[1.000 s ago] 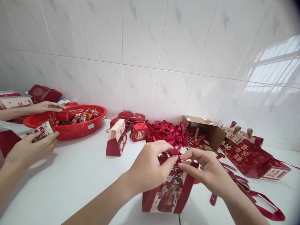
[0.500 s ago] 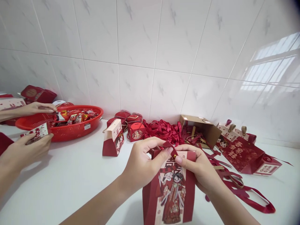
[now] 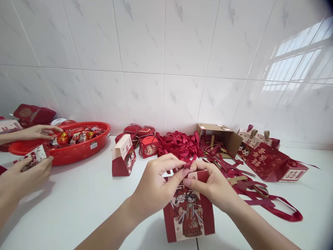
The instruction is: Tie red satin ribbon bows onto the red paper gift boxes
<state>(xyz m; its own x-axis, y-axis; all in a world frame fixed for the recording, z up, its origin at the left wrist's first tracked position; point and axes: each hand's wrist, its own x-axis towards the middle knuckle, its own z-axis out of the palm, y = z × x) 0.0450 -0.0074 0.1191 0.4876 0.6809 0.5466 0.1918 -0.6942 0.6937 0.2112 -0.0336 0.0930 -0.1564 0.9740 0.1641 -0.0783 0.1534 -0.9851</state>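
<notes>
A red gift box [image 3: 189,215] printed with a cartoon couple stands on the white counter [image 3: 85,205] in front of me. My left hand [image 3: 156,185] and my right hand [image 3: 212,185] meet at its top, both pinching the red closing flap there, fingertips pressed together. Red ribbon strips [image 3: 262,201] lie just to the right of my right hand.
Another person's two hands [image 3: 23,173] at the far left hold a small printed box beside a red basket [image 3: 65,152] of sweets. A finished box [image 3: 123,156], small red boxes [image 3: 147,140], a ribbon pile [image 3: 179,144], a cardboard carton [image 3: 221,137] and red bags [image 3: 267,159] line the tiled wall.
The gift box has been stood upright and drawn nearer. My hands closed in together on its top flap. The other person's hands shifted slightly left.
</notes>
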